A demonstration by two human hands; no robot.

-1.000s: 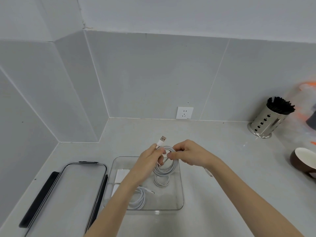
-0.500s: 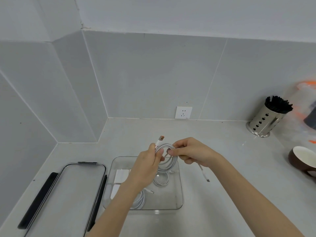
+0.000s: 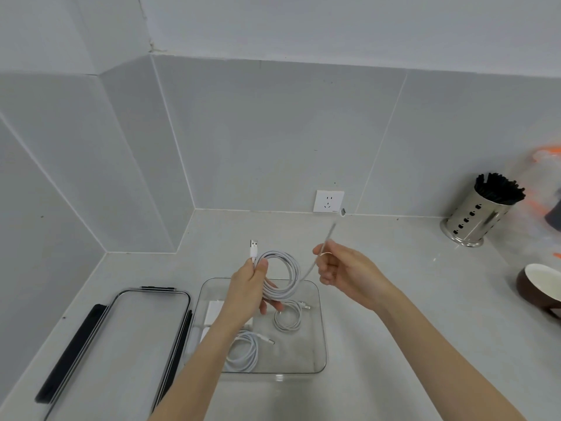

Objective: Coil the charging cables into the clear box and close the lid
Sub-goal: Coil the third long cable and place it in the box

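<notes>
Forearms enter from the bottom edge, both reaching forward over the clear box (image 3: pixel 321 329), which lies open on the grey counter (image 3: pixel 394 299) with its long axis running away from the viewer. Two small white coils are seen lying flat on its floor: one coiled cable (image 3: pixel 243 355) at the near left, its plug pointing right, and a smaller coil (image 3: pixel 288 319) near the middle, its plug also pointing right. White adapter blocks (image 3: pixel 214 312) are partly hidden beneath the left forearm. Just left of the box, the lid (image 3: pixel 121 344) lies flat, black clips along its edges.

Above the box's far half, the white charging cable (image 3: pixel 280 278) is held as a round, several-turn coil, roughly upright and facing the viewer. The left hand (image 3: pixel 247 287) is closed around the coil's left side, thumb pressed on the strands, and the USB plug (image 3: pixel 253 248) sticks straight up past the thumb. From the coil's right side a loose tail runs up and to the right into the right hand (image 3: pixel 343 271), where it is pinched between thumb and fingertips, palm turned leftward. Beyond that hand the tail is blurred, its far plug (image 3: pixel 343 211) pointing up toward the wall socket (image 3: pixel 328 201). A steel utensil holder (image 3: pixel 476 217) and a brown bowl (image 3: pixel 540 290) stand far right.
</notes>
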